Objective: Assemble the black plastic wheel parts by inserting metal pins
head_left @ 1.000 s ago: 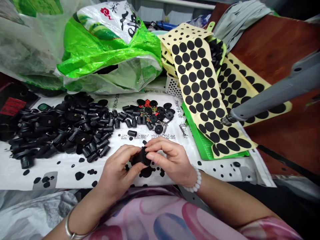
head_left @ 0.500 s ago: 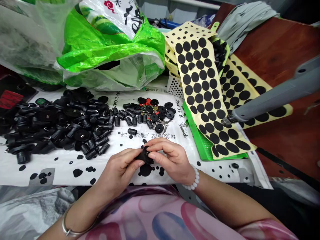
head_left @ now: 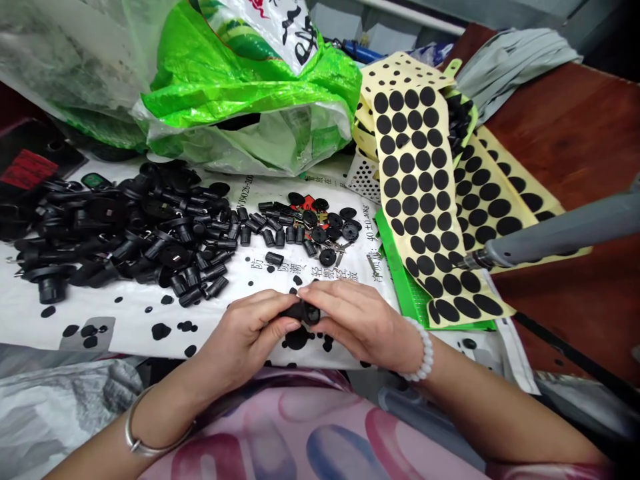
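Between both hands, just above the front of the white-covered table [head_left: 225, 333], is a small black plastic part [head_left: 306, 311] with a round, open-looking end. My left hand [head_left: 245, 333] pinches its left side between thumb and fingers. Around its right end the fingers and thumb of my right hand [head_left: 365, 323] are closed, partly hiding it. Beyond the hands lie a single ribbed black cap [head_left: 275, 258], several more such caps, and small round black discs [head_left: 349, 231] with thin metal strips. A large heap of assembled black plastic parts [head_left: 120, 233] spreads to the left.
Sheets of round black stickers [head_left: 417, 180] lie over a green tray [head_left: 407, 303] and a white perforated basket [head_left: 364, 177] on the right. A grey tool with a metal tip [head_left: 550, 230] reaches in from the right. Behind stands a green and white plastic sack [head_left: 240, 100].
The right-hand fingers have shifted from pinching the part's top to wrapping its right end, whose round opening now shows. The view has swung slightly; the left hand keeps its pinch.
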### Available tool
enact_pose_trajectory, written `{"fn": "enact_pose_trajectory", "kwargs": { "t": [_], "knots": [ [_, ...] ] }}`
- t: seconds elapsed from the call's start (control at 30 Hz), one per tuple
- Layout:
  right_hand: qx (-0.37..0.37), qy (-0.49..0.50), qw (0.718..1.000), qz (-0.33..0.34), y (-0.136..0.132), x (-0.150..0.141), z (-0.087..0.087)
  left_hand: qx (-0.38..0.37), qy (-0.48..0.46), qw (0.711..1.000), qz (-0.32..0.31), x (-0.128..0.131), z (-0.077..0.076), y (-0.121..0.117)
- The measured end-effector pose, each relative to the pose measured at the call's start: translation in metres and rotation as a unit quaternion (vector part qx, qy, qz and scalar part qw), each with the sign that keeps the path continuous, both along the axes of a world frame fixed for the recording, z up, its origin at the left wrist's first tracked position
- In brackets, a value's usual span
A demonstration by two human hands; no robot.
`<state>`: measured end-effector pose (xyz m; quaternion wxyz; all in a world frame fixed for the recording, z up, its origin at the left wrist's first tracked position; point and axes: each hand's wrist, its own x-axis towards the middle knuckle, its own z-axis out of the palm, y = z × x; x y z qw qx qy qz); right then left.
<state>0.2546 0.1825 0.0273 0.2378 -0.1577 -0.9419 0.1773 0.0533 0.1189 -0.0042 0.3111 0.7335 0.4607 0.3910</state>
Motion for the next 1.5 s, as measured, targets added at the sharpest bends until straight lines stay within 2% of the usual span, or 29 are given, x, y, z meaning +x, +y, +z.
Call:
{"fn": "enact_pose_trajectory", "kwargs": {
  "t": [0.07, 0.17, 0.23, 0.3, 0.43, 0.57, 0.7, 0.77, 0.8, 0.87, 0.93, 0.97, 1.0, 1.03, 1.07, 1.1, 1.17, 1.23, 1.27, 1.3, 1.33, 1.4, 1.5],
  "knots": [
    [0.010, 0.006, 1.000, -0.027, -0.001, -0.004, -0.001, 0.021, 0.009, 1.000, 0.004, 0.001, -0.001, 0.001],
    [-0.045, 0.020, 0.996, -0.078, -0.004, -0.011, -0.003, 0.055, 0.012, 0.998, 0.028, 0.001, -0.003, 0.001],
    [-0.054, 0.020, 0.994, -0.097, -0.004, -0.013, -0.001, 0.048, -0.003, 0.998, 0.035, 0.000, -0.004, 0.002],
    [-0.017, 0.008, 0.997, -0.079, -0.003, -0.013, 0.003, 0.030, -0.014, 0.999, 0.036, -0.001, -0.005, 0.002],
    [0.065, -0.077, 0.995, -0.023, 0.001, -0.011, 0.009, 0.005, -0.023, 1.000, 0.010, 0.000, -0.007, 0.001],
    [0.005, -0.126, 0.989, -0.078, 0.003, -0.012, 0.010, 0.014, -0.007, 1.000, 0.012, 0.001, -0.008, 0.000],
    [-0.001, -0.070, 0.996, -0.057, 0.001, -0.012, 0.009, 0.025, 0.013, 0.999, 0.029, 0.000, -0.008, 0.002],
    [-0.021, -0.041, 0.997, -0.057, -0.002, -0.014, 0.004, 0.059, 0.064, 0.995, 0.048, 0.000, -0.010, 0.003],
    [-0.063, -0.026, 0.995, -0.073, -0.003, -0.016, 0.000, 0.084, 0.097, 0.990, 0.062, 0.000, -0.012, 0.003],
    [-0.224, 0.012, 0.967, -0.124, -0.005, -0.022, -0.009, 0.130, 0.156, 0.975, 0.093, 0.003, -0.018, 0.002],
    [-0.419, 0.051, 0.891, -0.166, -0.006, -0.029, -0.018, 0.157, 0.179, 0.965, 0.113, 0.006, -0.024, 0.002],
    [-0.492, 0.070, 0.850, -0.175, -0.006, -0.033, -0.021, 0.164, 0.180, 0.963, 0.115, 0.006, -0.026, 0.002],
    [-0.537, 0.088, 0.820, -0.176, -0.006, -0.036, -0.023, 0.172, 0.183, 0.961, 0.118, 0.004, -0.028, 0.002],
    [-0.554, 0.101, 0.808, -0.172, -0.005, -0.039, -0.024, 0.181, 0.185, 0.959, 0.120, 0.001, -0.027, 0.003],
    [-0.551, 0.108, 0.812, -0.161, -0.003, -0.041, -0.024, 0.187, 0.187, 0.957, 0.122, -0.005, -0.025, 0.005],
    [-0.531, 0.108, 0.827, -0.149, -0.001, -0.043, -0.023, 0.191, 0.192, 0.954, 0.126, -0.012, -0.021, 0.007],
    [-0.459, 0.091, 0.873, -0.139, 0.006, -0.042, -0.017, 0.198, 0.206, 0.946, 0.153, -0.034, -0.009, 0.014],
    [-0.361, 0.055, 0.917, -0.161, 0.017, -0.038, -0.008, 0.205, 0.224, 0.930, 0.210, -0.060, 0.008, 0.024],
    [-0.306, 0.031, 0.934, -0.181, 0.024, -0.036, -0.002, 0.210, 0.237, 0.913, 0.258, -0.073, 0.016, 0.029],
    [-0.252, 0.000, 0.946, -0.204, 0.031, -0.033, 0.004, 0.204, 0.280, 0.877, 0.332, -0.084, 0.024, 0.034],
    [-0.202, -0.039, 0.952, -0.226, 0.039, -0.030, 0.009, 0.191, 0.301, 0.851, 0.386, -0.093, 0.030, 0.037],
    [-0.116, -0.122, 0.948, -0.270, 0.056, -0.026, 0.019, 0.185, 0.317, 0.824, 0.432, -0.102, 0.038, 0.043],
    [-0.044, -0.201, 0.927, -0.314, 0.079, -0.027, 0.028, 0.194, 0.322, 0.835, 0.402, -0.092, 0.040, 0.053]
  ]
}}
